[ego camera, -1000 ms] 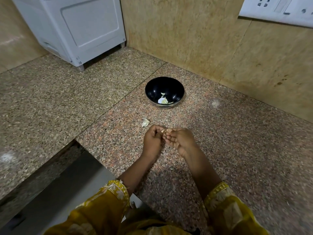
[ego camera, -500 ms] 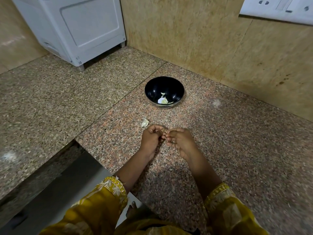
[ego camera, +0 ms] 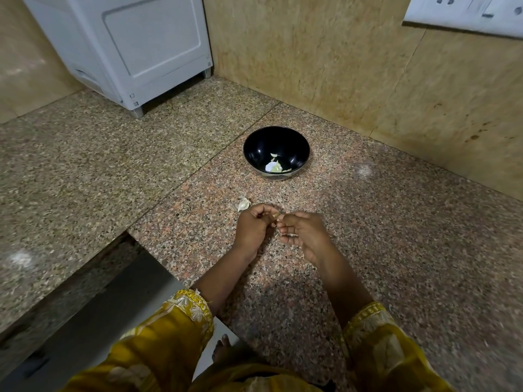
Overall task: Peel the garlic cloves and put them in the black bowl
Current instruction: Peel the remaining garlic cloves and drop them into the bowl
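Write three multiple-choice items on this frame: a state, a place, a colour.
1. The round black bowl is: A overturned; B upright, pale pieces inside; C brimful.
2. The loose pale garlic clove lies: A in that bowl; B on the speckled granite counter beside the left hand; C on a plate.
3. The embroidered sleeves are: A yellow; B blue; C red.
B: its opening faces up, pieces at the bottom. B: it lies on stone by that hand. A: both sleeves show yellow.

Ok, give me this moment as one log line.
peeling | left hand and right hand pinch a small clove, mostly hidden | black bowl: pale pieces inside | loose clove on counter by left hand
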